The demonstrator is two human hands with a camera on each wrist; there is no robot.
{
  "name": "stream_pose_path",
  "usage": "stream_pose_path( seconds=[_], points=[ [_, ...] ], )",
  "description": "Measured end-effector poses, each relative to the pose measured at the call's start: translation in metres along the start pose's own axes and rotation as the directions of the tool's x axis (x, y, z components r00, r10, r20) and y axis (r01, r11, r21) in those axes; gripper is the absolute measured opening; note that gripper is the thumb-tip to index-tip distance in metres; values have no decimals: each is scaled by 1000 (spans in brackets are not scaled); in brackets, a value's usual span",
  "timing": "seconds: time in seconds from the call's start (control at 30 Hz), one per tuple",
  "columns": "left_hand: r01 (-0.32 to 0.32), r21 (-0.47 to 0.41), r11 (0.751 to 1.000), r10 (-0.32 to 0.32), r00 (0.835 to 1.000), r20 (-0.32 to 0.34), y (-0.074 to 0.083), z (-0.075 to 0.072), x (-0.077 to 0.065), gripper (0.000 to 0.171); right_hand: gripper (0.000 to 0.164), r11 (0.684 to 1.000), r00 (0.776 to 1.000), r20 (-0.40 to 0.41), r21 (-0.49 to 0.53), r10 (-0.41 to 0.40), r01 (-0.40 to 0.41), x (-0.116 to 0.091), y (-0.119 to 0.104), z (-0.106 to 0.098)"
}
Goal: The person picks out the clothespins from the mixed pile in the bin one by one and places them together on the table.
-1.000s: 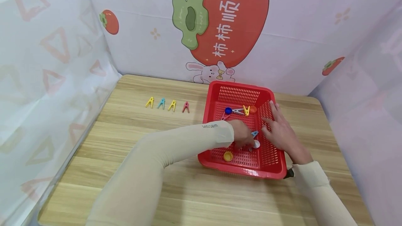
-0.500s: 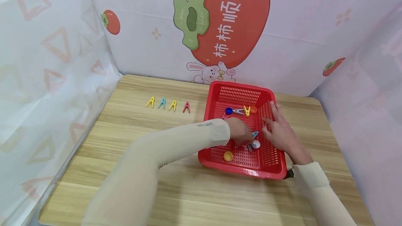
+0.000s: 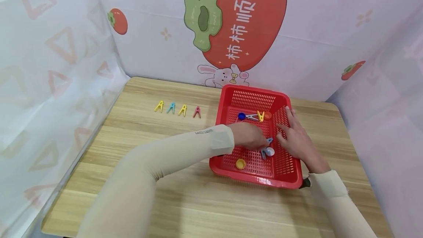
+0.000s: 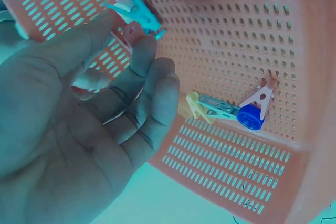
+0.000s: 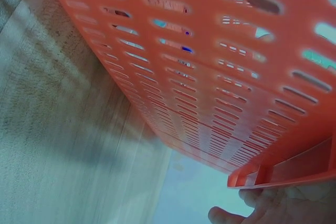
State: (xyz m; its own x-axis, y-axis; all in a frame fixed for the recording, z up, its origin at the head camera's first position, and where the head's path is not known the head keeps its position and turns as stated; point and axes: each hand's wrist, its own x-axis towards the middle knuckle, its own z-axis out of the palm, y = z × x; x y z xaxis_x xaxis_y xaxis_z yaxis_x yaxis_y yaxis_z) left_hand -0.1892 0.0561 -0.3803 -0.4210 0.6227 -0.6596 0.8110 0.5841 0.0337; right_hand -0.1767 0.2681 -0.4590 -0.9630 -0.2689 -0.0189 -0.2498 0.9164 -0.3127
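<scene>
Between thumb and fingertips, my left hand (image 3: 249, 135) pinches a red clothespin (image 4: 132, 33) inside the red basket (image 3: 228, 173). That clothespin is hidden behind the hand in the head view. Just beyond the fingertips lies a blue clothespin (image 4: 144, 15), beside a white bottle cap (image 3: 270, 151). My right hand (image 3: 297, 142) holds the basket's right rim, with some fingers reaching over to the inner side. Farther back in the basket are a blue cap (image 4: 250, 117), a grey clothespin (image 3: 252, 116), a yellow clothespin (image 3: 260, 116) and a pink clothespin (image 4: 261, 97).
A yellow cap (image 3: 240, 164) lies near the basket's front, and an orange cap (image 3: 268, 115) near its back right. Left of the basket, a red clothespin (image 3: 196, 112) ends a row of several clothespins on the wooden table (image 3: 138, 150). Printed cloth (image 3: 158, 58) hangs behind.
My left hand has drawn slightly left and back within the basket, uncovering more of the blue clothespin by the white cap. The right hand keeps its place on the rim.
</scene>
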Motion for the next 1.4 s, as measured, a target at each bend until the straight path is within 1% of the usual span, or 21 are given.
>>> stream_pose_path(
  seconds=[0.1,0.17,0.27,0.37,0.53,0.7,0.8,0.9,1.03,1.23,1.33,1.4],
  points=[
    [-48,-2,999,48,995,-84,-4,3,-6,36,53,1000,1000,4,-4,5,-5,0,1,-1],
    [-64,-21,998,60,989,-138,-8,7,-11,34,53,1000,1000,9,-8,7,-7,0,1,-1],
    [-73,-34,997,65,979,-195,-14,13,-19,33,53,1000,1000,21,-9,15,-15,0,-1,-2],
    [-67,-42,997,56,972,-228,-19,20,-27,31,52,1000,999,30,-8,22,-22,0,-2,-2],
    [-67,-66,996,43,952,-304,-28,34,-39,19,52,1000,1000,19,-7,18,-18,-2,-1,0],
    [-71,-115,991,30,945,-327,-40,42,-50,11,52,1000,1000,6,-9,17,-17,-2,0,1],
    [-77,-158,984,18,938,-346,-48,46,-59,11,52,1000,1000,12,-10,21,-21,-1,-1,1],
    [-82,-192,978,3,925,-380,-56,50,-71,15,52,1000,1000,12,-10,24,-24,-1,-1,1],
    [-83,-234,969,-19,914,-405,-65,58,-86,19,52,1000,1000,10,-13,23,-23,0,-2,1],
    [-67,-294,954,-69,900,-430,-79,72,-103,28,52,999,999,16,-10,31,-31,0,-1,2],
    [-58,-319,946,-97,889,-448,-86,80,-112,32,52,999,999,14,-9,32,-32,0,-1,3],
    [-46,-318,947,-113,879,-463,-91,87,-118,32,52,1000,1000,8,-12,27,-27,0,0,3]
  ],
)
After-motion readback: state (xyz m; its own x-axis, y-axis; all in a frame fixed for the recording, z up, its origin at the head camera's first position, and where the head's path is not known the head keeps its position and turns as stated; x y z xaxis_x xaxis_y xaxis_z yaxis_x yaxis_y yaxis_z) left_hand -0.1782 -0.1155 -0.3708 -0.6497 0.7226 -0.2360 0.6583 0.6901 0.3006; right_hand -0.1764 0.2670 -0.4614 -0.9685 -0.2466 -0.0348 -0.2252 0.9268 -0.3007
